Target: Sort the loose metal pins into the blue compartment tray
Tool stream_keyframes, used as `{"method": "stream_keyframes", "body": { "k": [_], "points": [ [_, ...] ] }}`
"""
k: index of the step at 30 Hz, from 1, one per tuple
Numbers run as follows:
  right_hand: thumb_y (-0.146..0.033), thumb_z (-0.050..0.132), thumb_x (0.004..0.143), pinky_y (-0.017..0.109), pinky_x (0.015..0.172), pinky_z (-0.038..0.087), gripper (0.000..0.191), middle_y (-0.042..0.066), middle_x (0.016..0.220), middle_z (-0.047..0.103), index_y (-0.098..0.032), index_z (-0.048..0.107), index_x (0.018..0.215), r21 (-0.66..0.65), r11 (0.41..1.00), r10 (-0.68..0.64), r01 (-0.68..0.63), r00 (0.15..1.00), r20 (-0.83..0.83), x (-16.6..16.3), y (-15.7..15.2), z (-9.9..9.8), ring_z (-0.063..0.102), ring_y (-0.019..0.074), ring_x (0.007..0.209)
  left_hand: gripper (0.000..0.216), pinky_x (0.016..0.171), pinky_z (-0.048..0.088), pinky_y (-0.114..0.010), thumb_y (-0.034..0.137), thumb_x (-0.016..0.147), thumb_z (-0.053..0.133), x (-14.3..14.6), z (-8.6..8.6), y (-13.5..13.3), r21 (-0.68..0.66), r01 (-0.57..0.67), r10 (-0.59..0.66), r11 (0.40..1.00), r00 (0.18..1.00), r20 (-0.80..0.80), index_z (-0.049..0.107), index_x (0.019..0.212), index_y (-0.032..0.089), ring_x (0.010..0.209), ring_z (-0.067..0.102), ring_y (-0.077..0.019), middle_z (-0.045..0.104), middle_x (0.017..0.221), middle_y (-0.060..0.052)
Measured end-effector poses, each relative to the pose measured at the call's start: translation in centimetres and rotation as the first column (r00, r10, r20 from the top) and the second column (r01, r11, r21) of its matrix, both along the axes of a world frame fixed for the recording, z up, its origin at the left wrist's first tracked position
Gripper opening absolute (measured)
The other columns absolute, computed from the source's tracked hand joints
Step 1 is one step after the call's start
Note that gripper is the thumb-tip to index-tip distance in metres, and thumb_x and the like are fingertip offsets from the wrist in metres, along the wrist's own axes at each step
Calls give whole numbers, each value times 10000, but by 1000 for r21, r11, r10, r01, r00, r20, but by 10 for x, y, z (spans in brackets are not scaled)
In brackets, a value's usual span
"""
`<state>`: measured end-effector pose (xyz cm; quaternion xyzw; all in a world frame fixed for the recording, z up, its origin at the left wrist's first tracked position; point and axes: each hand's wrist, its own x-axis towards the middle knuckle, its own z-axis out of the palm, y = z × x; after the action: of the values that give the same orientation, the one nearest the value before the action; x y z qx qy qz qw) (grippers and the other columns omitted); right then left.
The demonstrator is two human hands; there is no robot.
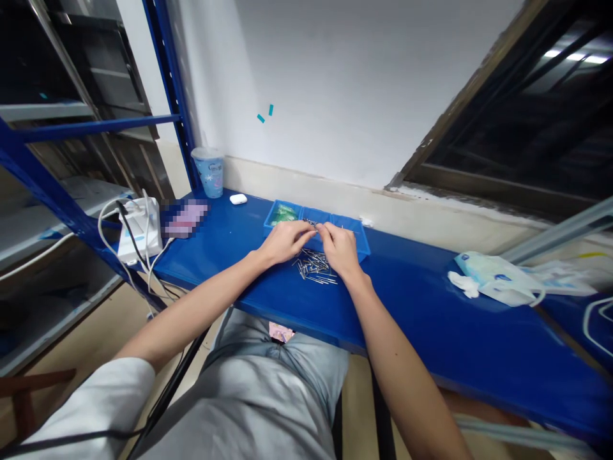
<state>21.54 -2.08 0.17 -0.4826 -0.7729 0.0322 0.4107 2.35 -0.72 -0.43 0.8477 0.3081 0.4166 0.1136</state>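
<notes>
Shirt (239,399) foremost, both hands' fingers (301,227) curl narrowly together near pins (313,265), hold unclear.

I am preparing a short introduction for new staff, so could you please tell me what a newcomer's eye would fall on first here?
Probably the left hand and right hand, fingertips close together over the blue divided tray, with a pile of thin metal pieces on the tabletop just on its near side. Next might come the light-blue cup at the back left and the pale packet at the right.
</notes>
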Motion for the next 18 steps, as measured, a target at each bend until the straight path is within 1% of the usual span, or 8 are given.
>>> {"method": "stream_keyframes", "body": {
  "k": [4,6,11,14,18],
  "points": [
    [-384,452,1061,329,721,419,332,36,744,676,-240,584,793,20,999,37,-35,996,-83,0,-2,6,641,210,721,295,773,484,-293,330,1077,515,-1,2,0,-6,-34,34,999,997,69,737,983,158,771,637,-169,745,891,-57],
    [-348,474,1045,332,744,451,282,34,749,681,-237,617,829,17,999,51,-49,991,-121,0,-3,8,652,213,740,285,763,481,-292,329,1072,526,-2,3,1,-7,-47,48,999,995,88,736,978,160,773,640,-169,744,888,-55],
    [-305,565,995,334,729,495,158,0,681,645,-230,690,934,2,996,87,-89,973,-215,3,-3,9,638,197,661,264,756,483,-293,311,1066,541,-2,3,2,-13,-86,87,996,991,99,736,978,158,764,636,-167,741,871,-52],
    [-305,589,985,338,726,500,135,2,691,652,-226,690,944,10,996,89,-89,968,-236,4,-2,6,638,194,655,252,785,498,-296,306,1068,542,-2,2,3,13,-90,88,996,990,109,736,1015,154,778,644,-166,751,910,-61],
    [-331,543,1013,330,731,488,165,24,739,672,-234,648,931,1,995,97,-99,976,-196,4,0,1,648,207,729,248,826,517,-303,300,1079,519,-3,-1,4,75,-57,51,996,996,76,720,1045,159,839,672,-175,756,971,-74]
  ]
}}
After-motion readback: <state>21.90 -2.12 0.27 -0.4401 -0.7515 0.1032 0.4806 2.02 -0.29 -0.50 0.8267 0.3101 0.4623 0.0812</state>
